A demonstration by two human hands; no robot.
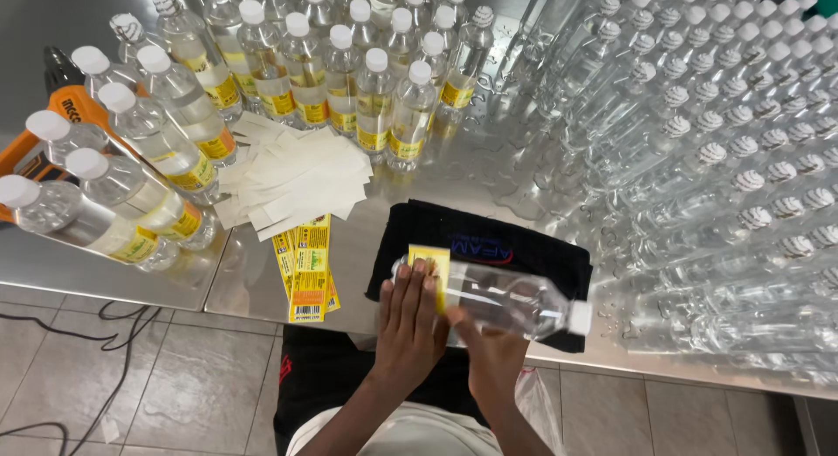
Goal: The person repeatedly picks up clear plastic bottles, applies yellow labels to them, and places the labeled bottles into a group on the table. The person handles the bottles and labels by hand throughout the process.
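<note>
A clear plastic bottle (pixel 515 301) with a white cap lies on its side on a black cloth (pixel 489 238) at the table's front edge. A yellow label (pixel 429 262) sits on the bottle near its base. My left hand (pixel 408 321) lies flat on that label, fingers together. My right hand (pixel 491 356) grips the bottle from below, at its middle. Just left of the cloth lie several yellow labels (pixel 307 268) in a small stack.
Labelled bottles (pixel 349 81) stand at the back and left; several unlabelled bottles (pixel 742 150) fill the right of the steel table (pixel 253 281). White backing strips (pixel 297 181) are piled mid-table. An orange tool (pixel 52 116) lies far left. Cables (pixel 52 334) run over the tiled floor.
</note>
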